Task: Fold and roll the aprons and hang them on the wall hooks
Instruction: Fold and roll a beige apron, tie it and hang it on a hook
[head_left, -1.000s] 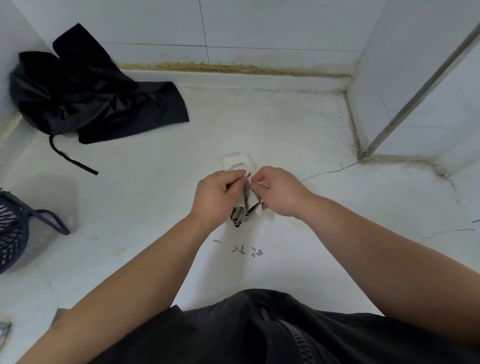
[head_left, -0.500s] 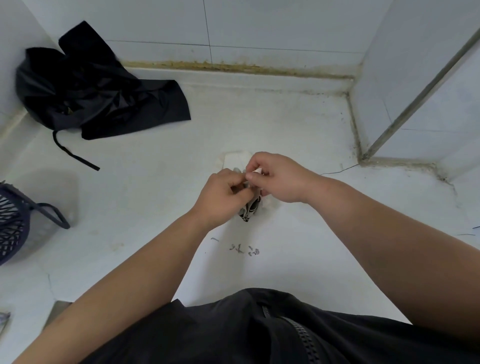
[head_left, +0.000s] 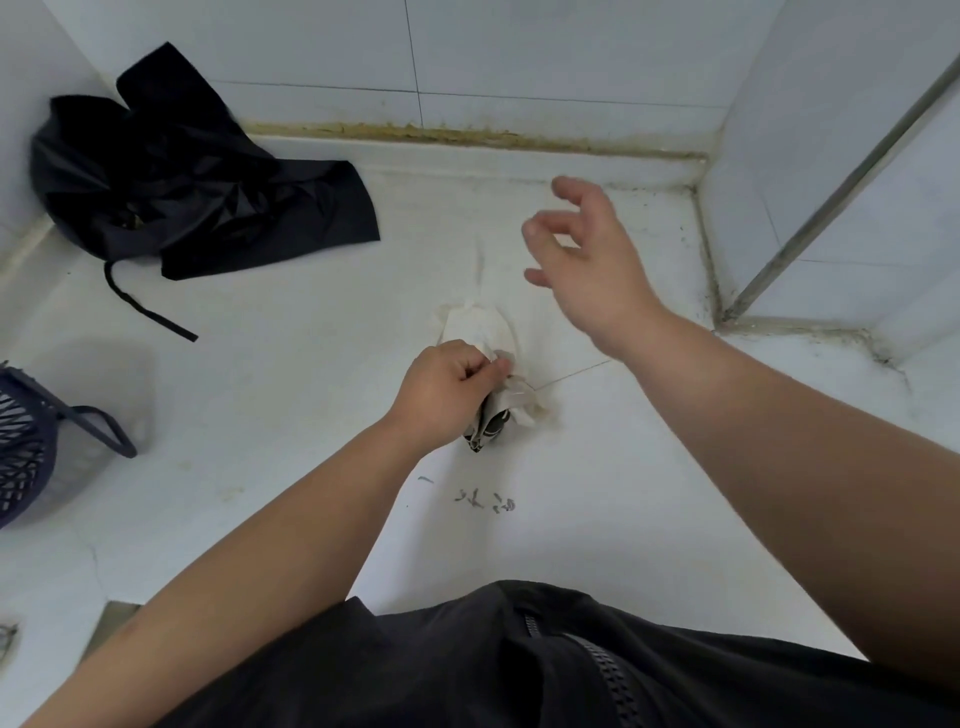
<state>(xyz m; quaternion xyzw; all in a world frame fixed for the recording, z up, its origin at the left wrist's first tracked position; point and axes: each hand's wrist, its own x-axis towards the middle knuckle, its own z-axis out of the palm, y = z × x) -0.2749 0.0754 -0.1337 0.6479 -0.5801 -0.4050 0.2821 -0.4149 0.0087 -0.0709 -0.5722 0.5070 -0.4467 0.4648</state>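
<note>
1. The white surface (head_left: 649, 519) fills the view, with tiled walls meeting at the far right corner.
2. At the far left a black apron (head_left: 171, 171) lies crumpled against the wall, one strap (head_left: 148, 309) trailing nearer. It is unfolded, so not yet dealt with. It looks thin, limp and light, perhaps slick. I'd take it by the hem corners to spread it.
3. At the left edge there's a dark lattice basket (head_left: 26, 447), its handle sticking out.
4. In the centre sits the cream rolled apron (head_left: 480, 330), a small tight bundle that seems to rest on the surface. Dark striped cloth shows at its near end. It is soft and light and likely to spring loose, so grip it round the middle, over the roll.
5. The right hand (head_left: 587, 254) is lifted far right of the bundle, fingers loosely spread, holding nothing.
6. The left hand (head_left: 447, 395) has its fingers curled and pinches the bundle's near end.
7. Grey marks (head_left: 483, 501) lie just near of the bundle. They may be writing but are too small to read. No brand or label is visible.
</note>
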